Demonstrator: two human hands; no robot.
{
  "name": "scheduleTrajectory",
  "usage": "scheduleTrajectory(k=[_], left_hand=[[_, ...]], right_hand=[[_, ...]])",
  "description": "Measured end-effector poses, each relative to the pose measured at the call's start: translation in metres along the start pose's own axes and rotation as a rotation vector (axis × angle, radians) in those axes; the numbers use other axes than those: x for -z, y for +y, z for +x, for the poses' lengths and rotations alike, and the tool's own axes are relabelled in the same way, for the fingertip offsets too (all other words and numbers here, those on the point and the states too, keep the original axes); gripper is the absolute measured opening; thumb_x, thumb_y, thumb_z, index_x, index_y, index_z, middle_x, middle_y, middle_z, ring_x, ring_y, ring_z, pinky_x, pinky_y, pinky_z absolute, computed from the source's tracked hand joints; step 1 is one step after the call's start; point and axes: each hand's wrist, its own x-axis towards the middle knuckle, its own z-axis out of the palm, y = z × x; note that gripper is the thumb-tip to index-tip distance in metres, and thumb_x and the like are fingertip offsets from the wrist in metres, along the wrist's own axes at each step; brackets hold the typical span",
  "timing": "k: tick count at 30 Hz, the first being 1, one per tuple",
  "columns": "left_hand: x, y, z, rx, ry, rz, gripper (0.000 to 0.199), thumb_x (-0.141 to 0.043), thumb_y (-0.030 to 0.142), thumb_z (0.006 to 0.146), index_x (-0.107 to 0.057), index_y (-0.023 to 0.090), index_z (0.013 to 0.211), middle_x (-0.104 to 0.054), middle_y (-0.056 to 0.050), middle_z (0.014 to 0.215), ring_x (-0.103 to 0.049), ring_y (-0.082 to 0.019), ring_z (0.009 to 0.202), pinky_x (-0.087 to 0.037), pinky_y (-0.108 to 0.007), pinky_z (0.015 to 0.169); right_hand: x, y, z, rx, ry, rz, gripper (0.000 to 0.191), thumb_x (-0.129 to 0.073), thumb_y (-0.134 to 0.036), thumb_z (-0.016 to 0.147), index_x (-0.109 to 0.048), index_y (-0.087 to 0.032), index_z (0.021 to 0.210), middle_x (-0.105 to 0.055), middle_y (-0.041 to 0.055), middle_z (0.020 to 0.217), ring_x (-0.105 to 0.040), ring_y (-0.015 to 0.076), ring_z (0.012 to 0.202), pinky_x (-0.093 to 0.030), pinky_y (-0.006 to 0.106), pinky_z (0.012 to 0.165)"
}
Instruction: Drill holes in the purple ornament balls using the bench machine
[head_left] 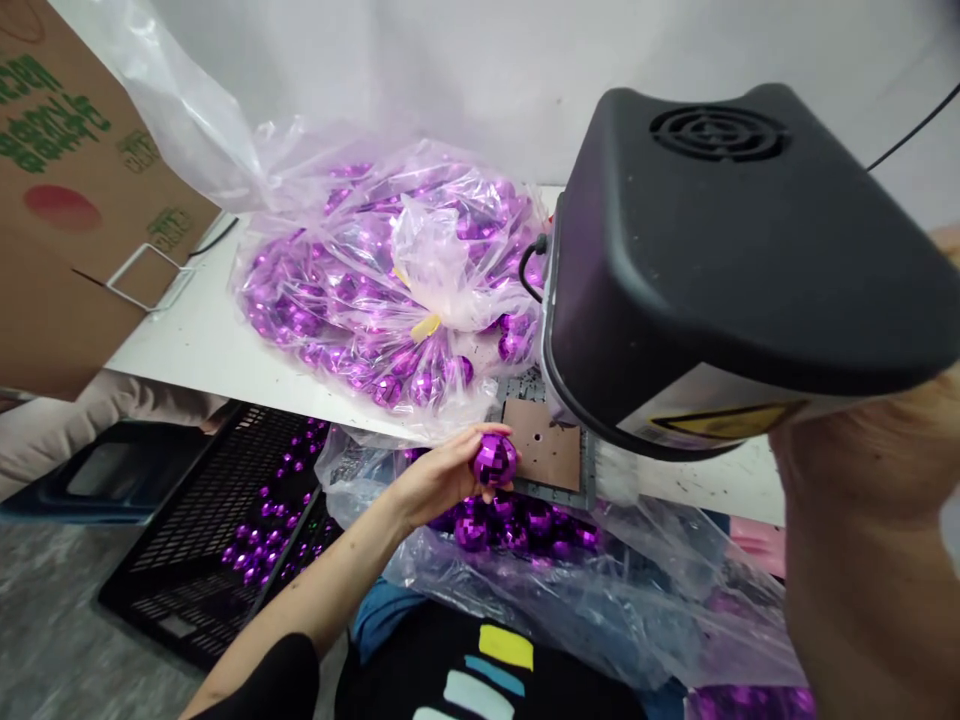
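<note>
My left hand [442, 472] is closed around a shiny purple mirrored ball [495, 461], its fingers wrapped on the near and far sides. It hovers by the left edge of a brown plate [553, 445] with a small hole, which lies on the grey metal base [587, 480] of a machine. Above the plate looms the machine's large black housing [720, 250], with a round vent and a yellow warning label. My right arm [847, 560] reaches up along the housing's right side; the housing hides most of that hand, fingers included. Below my left hand, more purple balls [525, 525] lie in clear plastic.
A tied clear bag of purple balls [360, 290] covers much of the white table [187, 340]. At left stand a cardboard box [97, 230] and a black crate [180, 530] holding small purple balls. Clear plastic sheeting [600, 600] drapes over my lap.
</note>
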Motion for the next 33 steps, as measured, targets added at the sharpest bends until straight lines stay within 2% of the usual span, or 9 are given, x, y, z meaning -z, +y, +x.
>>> scheduleTrajectory(k=[4,6,9,12,15,17,22,26,33], left_hand=[[-0.005,-0.005,0.009,-0.079,0.059,-0.029,0.038,-0.072,0.030,0.090,-0.064,0.019,0.125,-0.073,-0.011,0.114,-0.072,-0.027,0.107,-0.058,-0.040,0.091],[-0.008,-0.003,0.017,-0.113,0.081,-0.038,0.036,-0.073,0.033,0.089,-0.066,0.017,0.121,-0.073,-0.011,0.113,-0.072,-0.028,0.108,-0.056,-0.046,0.098],[-0.008,-0.006,0.027,-0.113,0.128,0.007,0.041,-0.073,0.050,0.087,-0.070,0.015,0.108,-0.075,-0.011,0.102,-0.074,-0.025,0.093,-0.058,-0.041,0.088],[-0.005,-0.014,0.035,-0.152,0.255,0.144,0.049,-0.078,0.058,0.079,-0.070,0.015,0.102,-0.074,-0.007,0.093,-0.070,-0.019,0.080,-0.056,-0.031,0.075],[-0.002,-0.020,0.039,-0.244,0.335,0.331,0.053,-0.087,0.050,0.072,-0.066,0.017,0.108,-0.074,-0.005,0.098,-0.069,-0.018,0.090,-0.054,-0.031,0.086],[-0.001,-0.022,0.040,-0.312,0.317,0.459,0.059,-0.088,0.046,0.072,-0.063,0.018,0.118,-0.073,-0.006,0.107,-0.068,-0.020,0.101,-0.052,-0.035,0.098],[0.003,-0.029,0.045,-0.422,0.312,0.886,0.056,-0.071,0.044,0.089,-0.057,0.021,0.138,-0.064,-0.011,0.135,-0.057,-0.028,0.127,-0.041,-0.045,0.114],[0.006,-0.037,0.054,-0.464,0.354,1.065,0.050,-0.067,0.039,0.091,-0.059,0.023,0.137,-0.065,-0.011,0.134,-0.055,-0.031,0.129,-0.039,-0.050,0.115],[0.002,-0.043,0.062,-0.526,0.263,1.238,0.049,-0.065,0.042,0.092,-0.060,0.024,0.137,-0.064,-0.012,0.135,-0.054,-0.032,0.129,-0.036,-0.053,0.116]], right_hand=[[-0.003,-0.007,0.000,0.013,0.012,0.097,0.026,-0.054,-0.041,0.097,-0.057,-0.018,0.084,-0.049,-0.0059,0.056,-0.051,0.0044,0.048,-0.032,0.021,0.047],[-0.003,-0.007,-0.001,0.002,0.016,0.090,0.024,-0.054,-0.038,0.098,-0.058,-0.018,0.086,-0.048,-0.0063,0.056,-0.050,0.0033,0.047,-0.032,0.020,0.047],[-0.002,-0.006,-0.001,-0.001,0.012,0.062,0.021,-0.054,-0.035,0.098,-0.060,-0.018,0.088,-0.048,-0.0062,0.056,-0.050,0.0029,0.048,-0.033,0.019,0.047],[-0.002,-0.006,0.000,0.018,0.010,0.070,0.021,-0.055,-0.034,0.098,-0.060,-0.017,0.087,-0.048,-0.0063,0.056,-0.049,0.0026,0.047,-0.032,0.019,0.047],[-0.002,-0.005,0.000,0.005,-0.003,0.073,0.023,-0.054,-0.036,0.098,-0.058,-0.017,0.086,-0.046,-0.0063,0.057,-0.047,0.0017,0.047,-0.030,0.019,0.047],[-0.002,-0.004,0.000,0.018,0.005,0.061,0.022,-0.055,-0.035,0.097,-0.059,-0.016,0.086,-0.045,-0.0057,0.060,-0.046,0.0005,0.049,-0.030,0.018,0.049],[-0.003,-0.001,0.001,0.097,0.049,0.041,0.021,-0.058,-0.032,0.096,-0.061,-0.014,0.084,-0.047,-0.0039,0.065,-0.046,0.0000,0.057,-0.031,0.018,0.053],[-0.003,-0.003,0.001,0.115,0.043,0.026,0.021,-0.057,-0.030,0.096,-0.060,-0.014,0.084,-0.047,-0.0044,0.066,-0.045,-0.0010,0.057,-0.031,0.017,0.054],[-0.001,-0.008,-0.001,0.039,-0.033,0.043,0.023,-0.051,-0.035,0.099,-0.059,-0.016,0.088,-0.047,-0.0059,0.061,-0.047,0.0004,0.051,-0.032,0.018,0.050]])
